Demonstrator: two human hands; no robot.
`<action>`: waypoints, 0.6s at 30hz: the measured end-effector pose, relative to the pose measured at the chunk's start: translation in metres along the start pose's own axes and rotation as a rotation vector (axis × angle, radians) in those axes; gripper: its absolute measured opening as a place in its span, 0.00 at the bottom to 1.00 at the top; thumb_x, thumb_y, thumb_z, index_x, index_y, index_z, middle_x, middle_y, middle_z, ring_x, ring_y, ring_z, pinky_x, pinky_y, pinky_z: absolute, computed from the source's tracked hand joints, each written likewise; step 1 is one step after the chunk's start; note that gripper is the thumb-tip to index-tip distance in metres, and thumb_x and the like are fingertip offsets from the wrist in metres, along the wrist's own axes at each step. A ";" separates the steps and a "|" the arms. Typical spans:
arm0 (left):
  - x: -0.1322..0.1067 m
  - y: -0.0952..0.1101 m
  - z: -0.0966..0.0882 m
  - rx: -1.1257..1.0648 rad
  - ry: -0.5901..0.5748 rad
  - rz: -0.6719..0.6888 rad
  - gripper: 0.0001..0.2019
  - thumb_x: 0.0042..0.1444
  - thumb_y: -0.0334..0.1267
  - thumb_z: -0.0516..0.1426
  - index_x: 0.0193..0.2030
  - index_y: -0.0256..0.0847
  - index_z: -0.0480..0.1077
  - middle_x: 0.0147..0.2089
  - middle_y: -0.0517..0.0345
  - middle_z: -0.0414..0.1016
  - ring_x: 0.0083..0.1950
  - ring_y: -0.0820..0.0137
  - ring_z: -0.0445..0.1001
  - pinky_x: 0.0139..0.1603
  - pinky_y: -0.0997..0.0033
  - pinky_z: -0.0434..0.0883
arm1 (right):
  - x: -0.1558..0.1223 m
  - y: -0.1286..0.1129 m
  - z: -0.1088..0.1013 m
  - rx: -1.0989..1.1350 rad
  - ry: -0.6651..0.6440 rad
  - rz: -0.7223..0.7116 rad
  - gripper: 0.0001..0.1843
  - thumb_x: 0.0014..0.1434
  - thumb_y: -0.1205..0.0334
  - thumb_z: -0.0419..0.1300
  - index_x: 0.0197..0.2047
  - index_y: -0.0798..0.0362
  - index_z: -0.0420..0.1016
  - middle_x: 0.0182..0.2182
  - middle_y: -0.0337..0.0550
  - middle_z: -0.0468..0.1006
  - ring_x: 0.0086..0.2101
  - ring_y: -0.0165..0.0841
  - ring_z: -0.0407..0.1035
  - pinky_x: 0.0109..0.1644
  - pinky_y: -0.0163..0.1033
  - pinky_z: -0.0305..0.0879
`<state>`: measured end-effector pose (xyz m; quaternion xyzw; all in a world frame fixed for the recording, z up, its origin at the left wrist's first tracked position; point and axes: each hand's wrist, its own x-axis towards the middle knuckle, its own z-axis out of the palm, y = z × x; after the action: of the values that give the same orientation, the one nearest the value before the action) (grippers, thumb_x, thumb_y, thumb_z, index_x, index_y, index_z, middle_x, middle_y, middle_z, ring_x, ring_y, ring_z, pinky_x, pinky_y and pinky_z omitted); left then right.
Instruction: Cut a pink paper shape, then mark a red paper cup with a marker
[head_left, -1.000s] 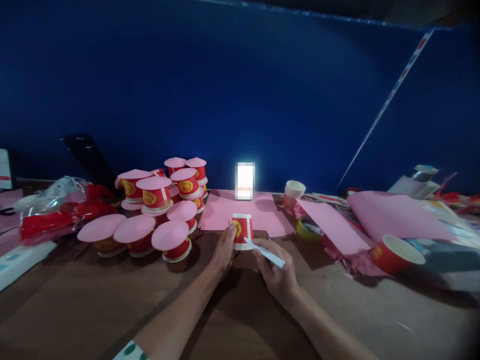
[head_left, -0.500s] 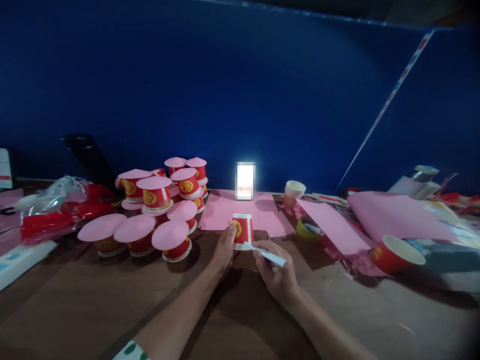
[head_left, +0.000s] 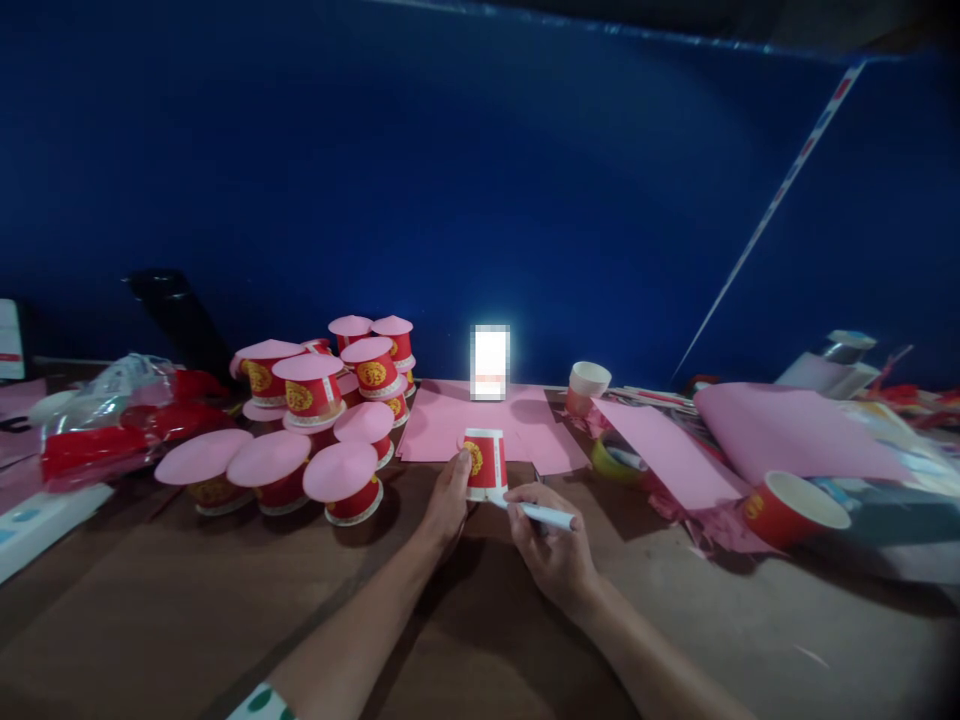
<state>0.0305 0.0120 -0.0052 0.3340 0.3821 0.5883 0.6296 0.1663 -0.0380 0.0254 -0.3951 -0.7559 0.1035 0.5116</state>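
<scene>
An upside-down red paper cup with a gold emblem stands on the front edge of a pink paper sheet. My left hand grips the cup's left side with curled fingers. My right hand is closed round a white pen, whose tip touches the paper at the cup's lower right rim.
A cluster of several upside-down red cups topped with pink paper discs stands to the left. A lit phone leans at the back. Right: an upright cup, a tape roll, pink sheets, a tipped red cup. A plastic bag lies far left.
My right hand has shifted the pen slightly down and right along the cup's rim, lowering it toward horizontal. The left hand and the cup have stayed put.
</scene>
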 end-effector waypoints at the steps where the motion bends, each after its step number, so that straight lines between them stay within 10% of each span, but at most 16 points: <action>1: 0.000 0.000 0.000 -0.009 -0.002 -0.010 0.21 0.48 0.56 0.54 0.36 0.38 0.68 0.29 0.60 0.71 0.27 0.74 0.67 0.29 0.75 0.64 | 0.000 0.000 -0.001 0.005 0.011 0.002 0.07 0.58 0.67 0.52 0.37 0.53 0.70 0.29 0.44 0.75 0.30 0.33 0.71 0.35 0.36 0.68; 18: 0.001 0.000 0.001 -0.061 0.003 -0.039 0.20 0.47 0.56 0.56 0.34 0.38 0.69 0.28 0.60 0.71 0.27 0.74 0.68 0.31 0.74 0.65 | -0.002 0.004 0.000 0.002 0.029 -0.001 0.10 0.58 0.68 0.54 0.44 0.53 0.72 0.35 0.45 0.77 0.35 0.34 0.73 0.40 0.38 0.69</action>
<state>0.0310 0.0126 -0.0048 0.3061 0.3713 0.5877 0.6504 0.1683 -0.0363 0.0217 -0.3957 -0.7485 0.0981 0.5230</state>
